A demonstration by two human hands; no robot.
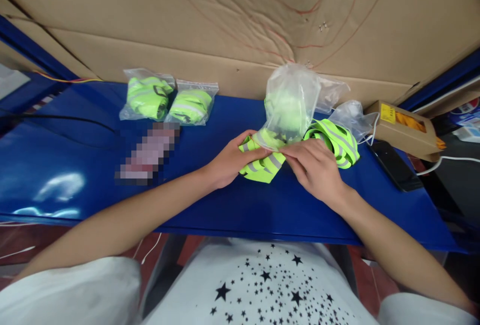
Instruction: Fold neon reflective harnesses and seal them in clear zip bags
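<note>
My left hand point(230, 162) is closed around a folded neon-yellow reflective strap bundle point(264, 170) with grey stripes, its thumb laid across the top. The mouth of a clear plastic bag point(296, 77) meets this bundle. With fingers pinched together, my right hand point(318, 170) grips the bag's edge near the left thumb. More neon yellow shows through the bag; whether it is inside or behind, I cannot tell. Just beyond my right hand lies another coiled reflective strap bundle point(341, 145), partly hidden by it.
Two filled zip bags, a left one point(148, 97) and a right one point(191, 105), lie at the back of the blue table point(225, 215). A blurred pinkish object point(150, 152) is left. At right are a cardboard box point(405, 127), a black phone point(395, 165) and crumpled clear plastic point(347, 115).
</note>
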